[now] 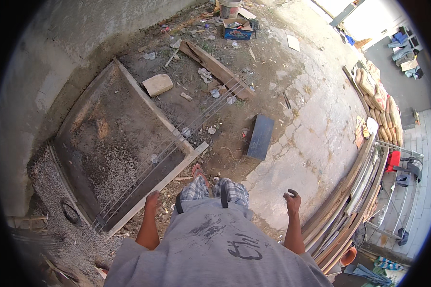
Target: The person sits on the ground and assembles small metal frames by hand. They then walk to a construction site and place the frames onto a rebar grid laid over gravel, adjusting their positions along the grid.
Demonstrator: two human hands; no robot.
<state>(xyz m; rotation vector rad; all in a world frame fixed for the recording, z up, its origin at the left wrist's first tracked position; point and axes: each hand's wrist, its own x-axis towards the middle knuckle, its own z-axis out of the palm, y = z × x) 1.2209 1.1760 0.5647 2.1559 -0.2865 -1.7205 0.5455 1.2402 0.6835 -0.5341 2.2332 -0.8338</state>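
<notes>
Two bare hands are seen low in the view, above a dirt and concrete floor (pixel 311 138). A large shallow wooden form (pixel 115 138) is laid on the floor beside the grey wall (pixel 57 52), and its bed is covered with dark grit. Long thin steel rods (pixel 177 138) are laid slantwise across its near corner. Planks and boards (pixel 354 191) are stacked along the floor's right edge, with filled sacks (pixel 378 95) piled behind them. A broken timber (pixel 215 67) is found past the form's far edge, a dark flat slab (pixel 260 137) is set near the rods' middle, and a pale block (pixel 157 84) rests on the form's far rim. A blue box (pixel 237 30), holding small scraps, and a bucket (pixel 230 7) are placed at the floor's far edge. The left hand (pixel 152 201) is held just above the form's near rim, by the rods' end, fingers curled together, empty. The right hand (pixel 292 200) is closed on a small dark object (pixel 292 193) that cannot be identified.
</notes>
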